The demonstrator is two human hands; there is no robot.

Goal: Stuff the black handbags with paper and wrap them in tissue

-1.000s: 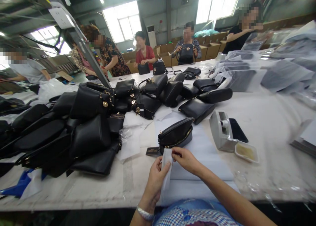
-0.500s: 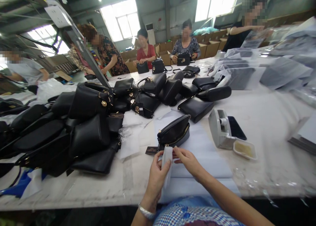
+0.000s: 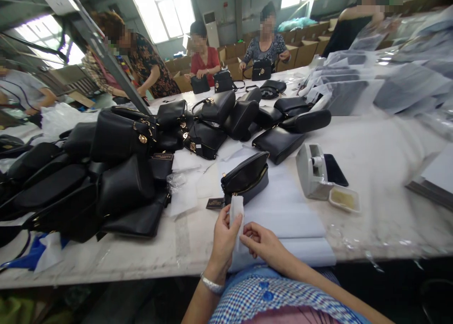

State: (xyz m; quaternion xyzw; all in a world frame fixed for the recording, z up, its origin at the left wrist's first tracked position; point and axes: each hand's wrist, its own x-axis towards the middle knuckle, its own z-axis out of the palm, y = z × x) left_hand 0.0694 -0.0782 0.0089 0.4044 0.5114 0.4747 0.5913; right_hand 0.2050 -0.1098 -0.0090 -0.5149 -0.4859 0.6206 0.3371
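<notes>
A narrow folded strip of thin white paper (image 3: 237, 210) stands upright in my left hand (image 3: 224, 234), its thumb pressed on the front. My right hand (image 3: 264, 243) is at the strip's right edge lower down, fingers curled and thumb and fingertips closed on that edge. Just beyond the strip lies a small black bag (image 3: 246, 175) with gold zips, partly opened along its front. A black hang tag (image 3: 215, 203) rests at its left end. Under the bag and my hands spread white paper sheets (image 3: 293, 210).
Black bags with gold fittings (image 3: 123, 187) are heaped on the left and across the middle. To the right stand a grey tape dispenser (image 3: 307, 173), a dark phone (image 3: 335, 169) and a small tray (image 3: 345, 200). Wrapped bags (image 3: 350, 95) lie behind. Several people work across the table.
My right hand has slid down the strip's edge from its top toward the lower part. My left hand keeps its hold. The view has tilted slightly downward.
</notes>
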